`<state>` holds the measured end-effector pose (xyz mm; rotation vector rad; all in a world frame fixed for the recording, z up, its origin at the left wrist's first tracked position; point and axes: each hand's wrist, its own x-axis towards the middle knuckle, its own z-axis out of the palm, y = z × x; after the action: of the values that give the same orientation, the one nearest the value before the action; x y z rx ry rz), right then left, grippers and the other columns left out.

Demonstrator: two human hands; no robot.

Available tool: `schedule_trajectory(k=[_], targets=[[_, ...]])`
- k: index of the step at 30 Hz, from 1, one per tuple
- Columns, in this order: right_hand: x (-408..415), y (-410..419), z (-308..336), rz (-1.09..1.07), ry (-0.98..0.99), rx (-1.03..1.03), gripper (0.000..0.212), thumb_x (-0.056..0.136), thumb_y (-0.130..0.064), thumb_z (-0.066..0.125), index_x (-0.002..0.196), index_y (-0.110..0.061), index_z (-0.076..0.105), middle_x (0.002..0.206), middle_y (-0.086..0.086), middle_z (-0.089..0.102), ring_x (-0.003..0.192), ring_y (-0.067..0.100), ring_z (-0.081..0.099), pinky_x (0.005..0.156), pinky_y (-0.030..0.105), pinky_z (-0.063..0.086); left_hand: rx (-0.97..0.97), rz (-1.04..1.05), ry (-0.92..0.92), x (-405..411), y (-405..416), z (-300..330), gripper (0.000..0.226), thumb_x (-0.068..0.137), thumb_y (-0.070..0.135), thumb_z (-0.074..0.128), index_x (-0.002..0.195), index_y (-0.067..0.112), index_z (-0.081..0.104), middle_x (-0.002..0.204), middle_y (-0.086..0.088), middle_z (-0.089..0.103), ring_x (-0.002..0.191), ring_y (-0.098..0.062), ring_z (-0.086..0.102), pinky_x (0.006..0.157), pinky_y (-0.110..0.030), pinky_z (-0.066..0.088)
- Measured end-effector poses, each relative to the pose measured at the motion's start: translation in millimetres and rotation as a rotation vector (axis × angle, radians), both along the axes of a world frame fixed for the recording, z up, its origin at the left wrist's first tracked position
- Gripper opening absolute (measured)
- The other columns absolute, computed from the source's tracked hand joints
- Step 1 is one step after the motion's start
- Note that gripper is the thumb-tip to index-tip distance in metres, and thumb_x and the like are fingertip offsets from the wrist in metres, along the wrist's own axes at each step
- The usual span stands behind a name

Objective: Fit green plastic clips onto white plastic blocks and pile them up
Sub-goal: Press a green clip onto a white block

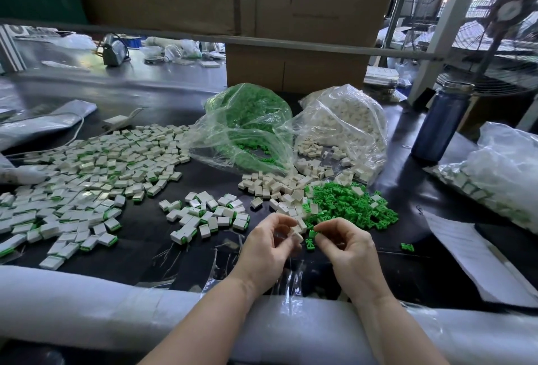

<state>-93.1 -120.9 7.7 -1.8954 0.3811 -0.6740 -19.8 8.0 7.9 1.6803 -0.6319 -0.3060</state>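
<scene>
The dark counter (180, 251) is bare only near its padded front edge (87, 297). Finished blocks (87, 178) spread wide at left; two open bags (247, 131) sit behind loose white blocks (273, 187) and green clips (352, 204). The left hand (266, 251) pinches a block (296, 233); the right hand (346, 248) pinches a clip (312, 233), the two just beside each other.
</scene>
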Motion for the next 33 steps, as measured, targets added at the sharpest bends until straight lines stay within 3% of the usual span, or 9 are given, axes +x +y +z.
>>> schedule_trajectory(k=[7,11,15,21,29,33], targets=[[-0.1,0.0,-1.2,0.035,-0.015,0.018,0.024,0.08,0.001,0.068,0.073,-0.022,0.066,0.072,-0.01,0.069,0.066,-0.002,0.059,0.064,0.01,0.045,-0.01,-0.038,0.006,1.3,1.1,-1.5,0.021,0.086,0.005,0.062,0.09,0.024,0.066,0.081,0.003,0.065,0.076,-0.004,0.06,0.08,-0.02,0.053],[0.0,1.3,2.0,0.07,-0.039,0.02,0.023,0.079,0.002,0.068,0.074,-0.021,0.068,0.073,-0.009,0.07,0.067,0.0,0.062,0.065,0.009,0.046,0.031,-0.017,0.0,3.4,0.2,-2.3,0.012,0.084,0.011,0.067,0.091,0.019,0.063,0.088,-0.002,0.067,0.084,-0.011,0.064,0.08,-0.018,0.052],[-0.3,2.8,3.4,0.091,-0.041,0.034,0.022,0.078,0.004,0.069,0.073,-0.017,0.07,0.07,-0.005,0.07,0.065,0.001,0.062,0.064,0.01,0.046,0.018,-0.075,0.016,2.4,-0.5,-1.6,0.015,0.082,0.01,0.068,0.081,0.024,0.066,0.076,0.01,0.065,0.068,0.006,0.058,0.071,-0.009,0.046],[-1.1,2.9,3.6,0.088,-0.022,0.032,0.026,0.076,0.005,0.07,0.068,-0.02,0.069,0.065,-0.007,0.069,0.061,0.0,0.061,0.062,0.01,0.046,-0.014,-0.086,0.082,2.3,0.2,-1.4,0.021,0.083,0.004,0.066,0.08,0.025,0.067,0.077,0.007,0.066,0.071,-0.004,0.063,0.074,-0.02,0.054],[-2.6,5.2,5.5,0.119,0.017,0.019,0.027,0.077,0.002,0.069,0.067,-0.023,0.07,0.068,-0.01,0.07,0.064,-0.002,0.063,0.062,0.007,0.044,-0.088,-0.056,0.136,1.3,-0.3,1.9,0.021,0.08,-0.005,0.066,0.079,0.016,0.067,0.072,0.003,0.067,0.065,-0.004,0.064,0.066,-0.017,0.054],[-1.1,4.9,5.1,0.121,0.045,0.032,0.021,0.078,0.004,0.068,0.073,-0.017,0.069,0.065,-0.004,0.067,0.061,0.002,0.059,0.061,0.013,0.046,-0.071,-0.045,0.129,1.7,-0.8,0.0,0.024,0.081,-0.003,0.066,0.076,0.02,0.07,0.069,0.003,0.068,0.066,-0.007,0.064,0.069,-0.019,0.055]])
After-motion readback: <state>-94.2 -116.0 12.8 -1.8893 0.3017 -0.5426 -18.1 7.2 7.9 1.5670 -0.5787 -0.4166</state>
